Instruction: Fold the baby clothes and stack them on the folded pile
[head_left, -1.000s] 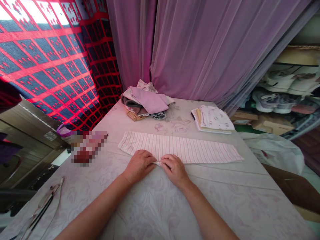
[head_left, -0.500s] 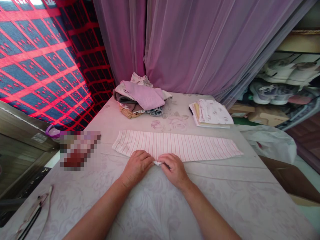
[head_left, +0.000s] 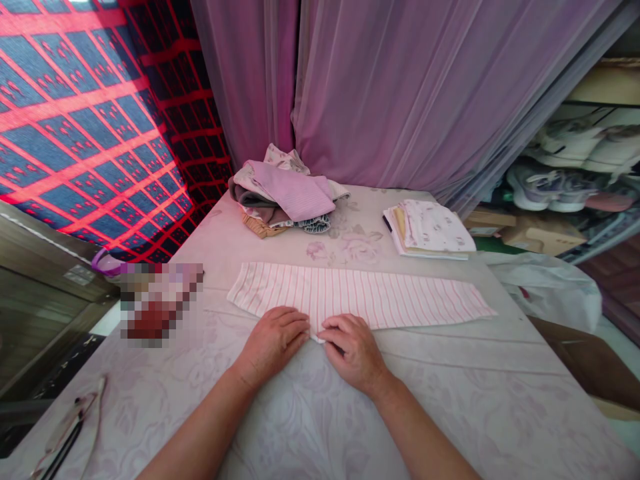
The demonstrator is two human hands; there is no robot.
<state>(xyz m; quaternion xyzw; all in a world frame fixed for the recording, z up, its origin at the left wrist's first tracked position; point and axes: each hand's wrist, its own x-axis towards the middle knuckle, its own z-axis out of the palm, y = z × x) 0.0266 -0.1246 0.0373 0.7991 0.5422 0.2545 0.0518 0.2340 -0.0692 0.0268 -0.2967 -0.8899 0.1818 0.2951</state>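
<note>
White pants with pink stripes (head_left: 360,293) lie flat across the table, folded lengthwise into a long strip. A small pointed corner sticks out from the middle of the near edge. My left hand (head_left: 275,340) rests on this edge, left of the corner, its fingers drawn together on the cloth. Just to the right, my right hand (head_left: 354,350) is closed with thumb and fingertips at the same corner. The fabric under the fingertips is partly hidden.
A heap of clothes (head_left: 290,190) lies at the back left, and a folded stack of cloths (head_left: 433,227) at the back right. Eyeglasses (head_left: 70,427) lie near left, below a blurred-out item (head_left: 160,300). Purple curtains (head_left: 380,93) hang behind; shoes (head_left: 545,187) fill a rack at right.
The near-edge corner of the pants now lies flatter and shows more between my fingers. Both hands stay at the same place, the right slightly lower. The view has shifted a little.
</note>
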